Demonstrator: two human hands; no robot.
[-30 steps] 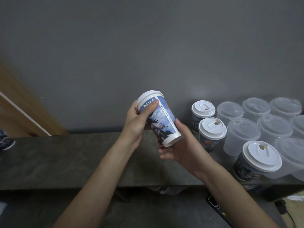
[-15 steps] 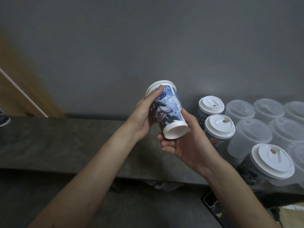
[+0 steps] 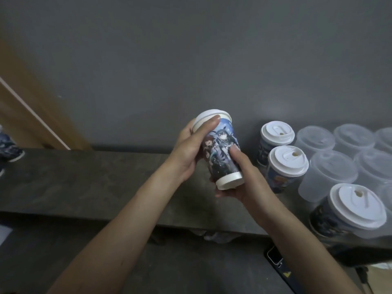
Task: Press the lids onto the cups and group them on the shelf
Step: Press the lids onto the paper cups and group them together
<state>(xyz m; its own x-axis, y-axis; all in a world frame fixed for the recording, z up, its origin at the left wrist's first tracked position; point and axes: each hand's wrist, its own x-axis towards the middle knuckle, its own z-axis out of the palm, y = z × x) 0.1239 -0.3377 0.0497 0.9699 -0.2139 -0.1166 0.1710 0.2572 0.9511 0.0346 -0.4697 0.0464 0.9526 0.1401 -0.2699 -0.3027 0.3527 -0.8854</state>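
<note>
nearest: both forearms enter from the bottom edge. a dark flat item, poss. a phone (image 3: pixel 275 257), lies low at r, below the shelf front; cannot tell for sure.

shelf (image 3: pixel 84 179): dark, stone-look top, runs l to r across the view.

near r on the shelf: printed cup w/ white lid (image 3: pixel 356 206), upright, sip hole visible, touching the clear cups beside it.

item under check: printed paper cup (image 3: pixel 221 154), held in the air above the shelf mid-section, not touching it. tilted, base end toward me and lower, top end away and up to the l. wall print: blue ground, dark-haired cartoon figures. base rim plain white. white lid (image 3: pixel 209 117) sits on the top end; seating all round cannot be confirmed, far side hidden.

my left hand (image 3: pixel 187 152): wrapped round the top end, thumb laid along the lid rim, fingers curled behind the cup.

my right hand (image 3: pixel 244 187): cradles the base end from below, thumb pressed on the printed wall, fingers curled under.

beyond, r of the held cup: two more printed cups w/ white lids, front one (image 3: pixel 287 161) and rear one (image 3: pixel 277 132), upright, just beside each other.

further r: group of clear plastic cups (image 3: pixel 327 174) w/ clear lids, packed close, upright.

far l: wooden panel (image 3: pixel 27 107), slanted in view.

rear: plain grey wall (image 3: pixel 191 60).
</note>
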